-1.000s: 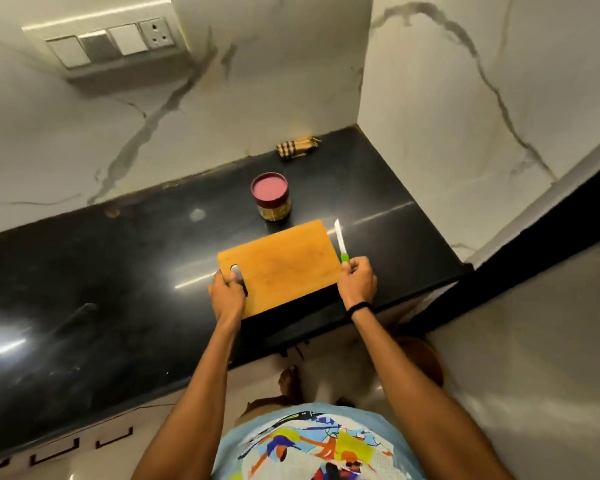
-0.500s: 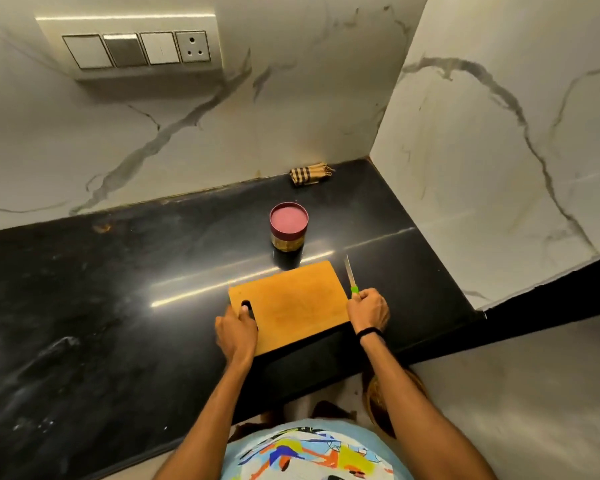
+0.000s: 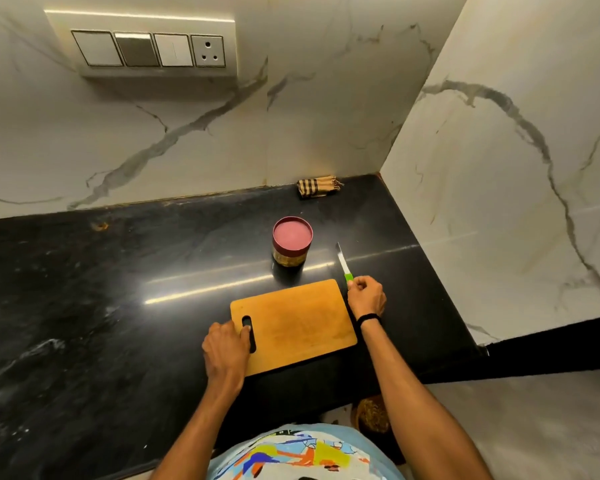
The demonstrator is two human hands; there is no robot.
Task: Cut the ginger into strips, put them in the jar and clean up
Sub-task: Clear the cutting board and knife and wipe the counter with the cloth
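A bare orange cutting board (image 3: 302, 320) lies on the black counter (image 3: 118, 289) near its front edge. My left hand (image 3: 226, 348) grips the board's left end, with fingers at the handle slot. My right hand (image 3: 367, 296) holds the green handle of a small knife (image 3: 343, 263) just right of the board; its blade points away and lies low over the counter. Behind the board stands a closed jar (image 3: 291, 244) with a pink-red lid. No ginger shows on the board.
A folded striped cloth (image 3: 317, 187) lies in the back corner against the marble wall. A switch panel (image 3: 146, 48) hangs on the back wall. The side wall (image 3: 499, 202) closes the counter on the right, and the counter's edge runs just below the board.
The camera has tilted up, showing more wall. Both hands keep their holds on the board and the knife, which stay in place beside the jar.
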